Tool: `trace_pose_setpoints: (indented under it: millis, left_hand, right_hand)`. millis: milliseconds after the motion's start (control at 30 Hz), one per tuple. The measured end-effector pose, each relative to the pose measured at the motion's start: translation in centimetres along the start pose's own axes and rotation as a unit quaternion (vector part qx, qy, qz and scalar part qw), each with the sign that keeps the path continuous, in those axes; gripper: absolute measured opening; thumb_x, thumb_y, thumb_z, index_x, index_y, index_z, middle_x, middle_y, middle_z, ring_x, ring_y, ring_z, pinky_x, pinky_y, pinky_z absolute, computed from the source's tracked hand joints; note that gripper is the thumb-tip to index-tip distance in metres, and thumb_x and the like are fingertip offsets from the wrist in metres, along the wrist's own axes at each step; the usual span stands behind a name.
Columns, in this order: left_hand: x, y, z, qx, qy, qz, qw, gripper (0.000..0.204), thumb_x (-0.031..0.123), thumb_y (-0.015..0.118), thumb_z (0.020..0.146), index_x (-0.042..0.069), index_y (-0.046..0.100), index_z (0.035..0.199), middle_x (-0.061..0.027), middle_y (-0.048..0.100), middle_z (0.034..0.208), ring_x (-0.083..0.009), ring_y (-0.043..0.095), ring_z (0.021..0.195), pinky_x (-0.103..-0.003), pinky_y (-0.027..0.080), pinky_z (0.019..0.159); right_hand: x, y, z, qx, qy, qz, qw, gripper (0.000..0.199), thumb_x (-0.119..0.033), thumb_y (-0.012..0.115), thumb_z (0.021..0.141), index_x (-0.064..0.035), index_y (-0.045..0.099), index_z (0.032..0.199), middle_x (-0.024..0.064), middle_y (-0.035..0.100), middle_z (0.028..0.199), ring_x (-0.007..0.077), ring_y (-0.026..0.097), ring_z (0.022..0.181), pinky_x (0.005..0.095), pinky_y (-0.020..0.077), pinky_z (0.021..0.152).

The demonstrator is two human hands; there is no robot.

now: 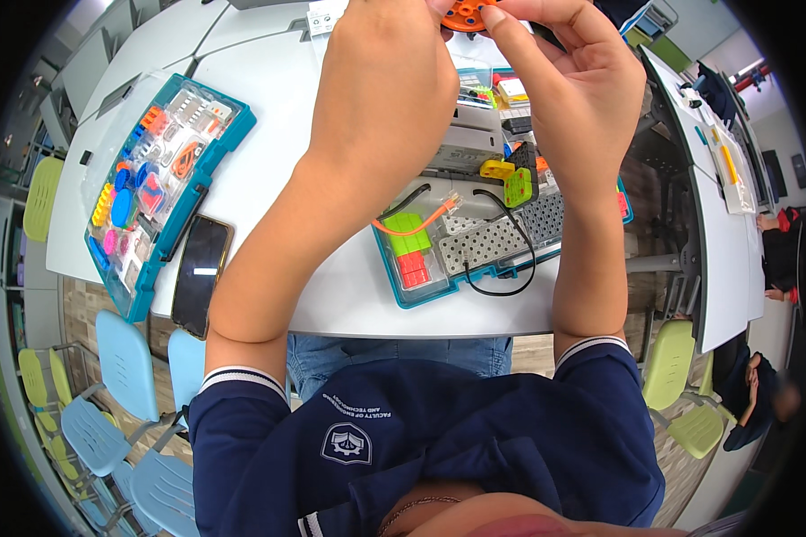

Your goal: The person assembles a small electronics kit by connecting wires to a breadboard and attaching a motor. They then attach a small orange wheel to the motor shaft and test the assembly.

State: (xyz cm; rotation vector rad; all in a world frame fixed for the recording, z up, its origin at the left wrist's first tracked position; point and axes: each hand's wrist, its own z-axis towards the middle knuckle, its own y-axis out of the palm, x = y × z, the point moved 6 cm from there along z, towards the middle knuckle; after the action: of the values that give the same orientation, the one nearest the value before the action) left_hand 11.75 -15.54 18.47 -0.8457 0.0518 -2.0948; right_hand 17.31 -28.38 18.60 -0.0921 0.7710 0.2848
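Both my hands are raised above the white table [269, 152] and meet on a small round orange part with holes [467, 12] at the top of the view. My left hand [387, 76] covers the part's left side. My right hand [575, 85] pinches its right edge with thumb and forefinger. Most of the orange part is hidden by my fingers and the frame edge. Below my hands lies an open teal kit tray [421, 291] holding green and red blocks, a grey perforated plate, yellow and green pieces and black and orange cables.
A second teal parts case [166, 192] with a clear lid and several coloured pieces lies at the left. A black phone [201, 273] rests next to it near the table edge. Blue and green chairs stand around. Other people sit at the right edge.
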Motion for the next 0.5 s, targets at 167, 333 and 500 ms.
trace_pose_setpoints:
  millis: [167, 333, 500]
  left_hand:
    - [-0.3, 0.3, -0.1, 0.002, -0.002, -0.015, 1.000, 0.007, -0.002, 0.051, 0.100, -0.003, 0.046, 0.103, -0.0253, 0.062, 0.090, -0.0438, 0.066, 0.082, -0.047, 0.052, 0.069]
    - [-0.1, 0.1, 0.0, 0.002, -0.012, -0.001, 1.000, 0.007, -0.002, 0.051, 0.100, -0.003, 0.045, 0.103, -0.0250, 0.062, 0.089, -0.0440, 0.066, 0.081, -0.047, 0.052, 0.068]
    - [1.1, -0.2, -0.2, -0.002, -0.018, 0.018, 1.000, 0.008, -0.002, 0.052, 0.099, -0.002, 0.045, 0.103, -0.0249, 0.063, 0.089, -0.0438, 0.066, 0.080, -0.047, 0.052, 0.068]
  right_hand:
    - [0.5, -0.4, -0.3, -0.004, 0.020, -0.009, 1.000, 0.006, 0.005, 0.070, 0.090, 0.0070, 0.064, 0.093, 0.0162, 0.068, 0.105, 0.0135, 0.066, 0.099, 0.0238, 0.0555, 0.084]
    - [1.2, -0.3, -0.4, -0.005, 0.006, -0.004, 1.000, 0.006, 0.005, 0.069, 0.090, 0.0068, 0.064, 0.093, 0.0180, 0.068, 0.108, 0.0129, 0.066, 0.098, 0.0245, 0.0549, 0.086]
    - [1.3, -0.1, -0.2, -0.013, -0.020, 0.025, 0.999, 0.008, 0.004, 0.069, 0.091, 0.0070, 0.064, 0.095, 0.0174, 0.068, 0.107, 0.0127, 0.066, 0.096, 0.0245, 0.0553, 0.086]
